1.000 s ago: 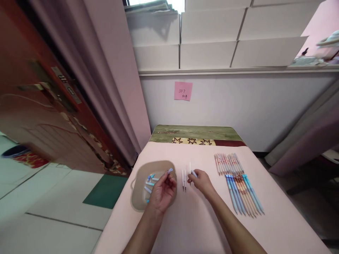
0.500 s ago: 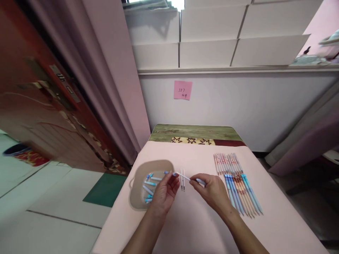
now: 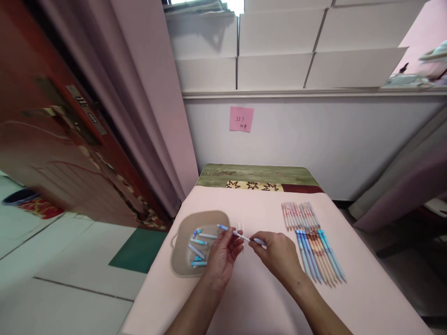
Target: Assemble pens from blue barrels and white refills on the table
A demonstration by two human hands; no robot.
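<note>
Pale pink tabletop [image 3: 265, 298] beneath us, our left hand [image 3: 223, 256] and right hand [image 3: 277, 255] each pinch an end of a slim blue-and-white pen [image 3: 240, 236] just right of the beige tray [image 3: 183, 260]; a skewed push could bend its thin refill.

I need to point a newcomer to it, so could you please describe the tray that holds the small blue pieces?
On the pink-covered table, look to the near left corner, just left of the left hand. The tray is beige and rounded, with blue pen pieces inside, unlike the pens laid flat in rows on the right.
</note>
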